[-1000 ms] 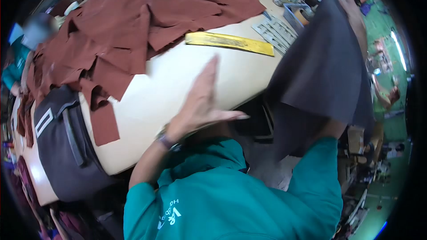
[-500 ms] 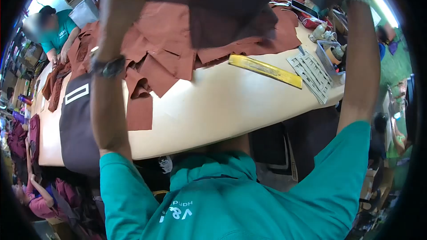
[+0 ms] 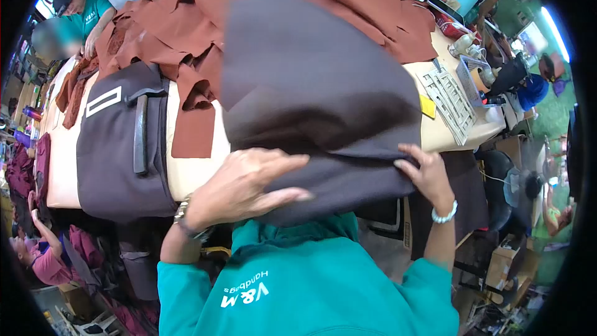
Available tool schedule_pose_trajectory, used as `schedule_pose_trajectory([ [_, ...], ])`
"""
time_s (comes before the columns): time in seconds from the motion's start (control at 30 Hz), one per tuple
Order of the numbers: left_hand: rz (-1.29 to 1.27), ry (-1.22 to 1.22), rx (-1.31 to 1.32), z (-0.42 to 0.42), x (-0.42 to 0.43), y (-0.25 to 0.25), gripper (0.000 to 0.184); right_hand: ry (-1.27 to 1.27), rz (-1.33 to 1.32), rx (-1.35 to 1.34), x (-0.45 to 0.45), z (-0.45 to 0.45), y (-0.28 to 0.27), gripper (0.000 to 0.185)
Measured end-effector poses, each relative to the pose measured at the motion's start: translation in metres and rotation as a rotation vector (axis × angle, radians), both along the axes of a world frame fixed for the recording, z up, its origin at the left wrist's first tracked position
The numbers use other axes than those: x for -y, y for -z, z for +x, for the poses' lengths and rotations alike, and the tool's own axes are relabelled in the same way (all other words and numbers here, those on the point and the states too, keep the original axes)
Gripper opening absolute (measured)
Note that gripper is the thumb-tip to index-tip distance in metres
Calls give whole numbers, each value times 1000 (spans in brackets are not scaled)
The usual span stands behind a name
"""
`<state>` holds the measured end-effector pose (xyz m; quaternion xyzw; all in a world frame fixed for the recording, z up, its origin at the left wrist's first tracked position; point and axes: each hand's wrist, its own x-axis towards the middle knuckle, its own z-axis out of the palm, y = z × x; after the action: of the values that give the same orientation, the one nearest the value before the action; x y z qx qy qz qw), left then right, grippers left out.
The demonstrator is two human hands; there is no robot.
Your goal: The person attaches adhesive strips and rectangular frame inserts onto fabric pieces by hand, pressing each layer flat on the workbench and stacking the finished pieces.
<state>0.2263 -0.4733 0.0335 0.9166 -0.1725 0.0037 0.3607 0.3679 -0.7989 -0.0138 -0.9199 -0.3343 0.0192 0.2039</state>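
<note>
Dark sheet [image 3: 317, 81] over near edge of table [image 3: 438, 141]

"How does the dark sheet [image 3: 311, 56] look?"
"Smooth and matt, like leather; the far brown pieces [image 3: 177, 22] are matt too."
"And the table [image 3: 435, 138]?"
"Smooth, faintly glossy. The near shirt [image 3: 298, 289] is matt cloth; the right basket [image 3: 464, 81], plastic."

A handbag workshop, going by the "V&M Handbags" lettering [image 3: 245, 289] on the wearer's green shirt [image 3: 298, 274]; across the worktop [image 3: 61, 174] spread reddish-brown cut sheets [image 3: 186, 28], at its left a hammer [image 3: 140, 140] on folded dark material [image 3: 112, 162], at its right slotted templates [image 3: 451, 102] and a crate [image 3: 464, 78] of supplies, and at its far left end a co-worker [image 3: 96, 9] in matching green
</note>
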Motion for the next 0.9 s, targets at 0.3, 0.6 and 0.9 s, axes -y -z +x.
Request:
schedule_pose_trajectory([
  [0.3, 423, -347, 150, 40, 54, 121, 68, 293, 300, 47, 28, -37, 19, 35],
  [0.6, 541, -616, -72, -39, 49, 83, 65, 263, 5, 279, -64, 11, 68, 60],
  [0.9, 374, -327, 130, 48, 50, 88, 62, 303, -90, 220, -27, -47, 76, 65],
])
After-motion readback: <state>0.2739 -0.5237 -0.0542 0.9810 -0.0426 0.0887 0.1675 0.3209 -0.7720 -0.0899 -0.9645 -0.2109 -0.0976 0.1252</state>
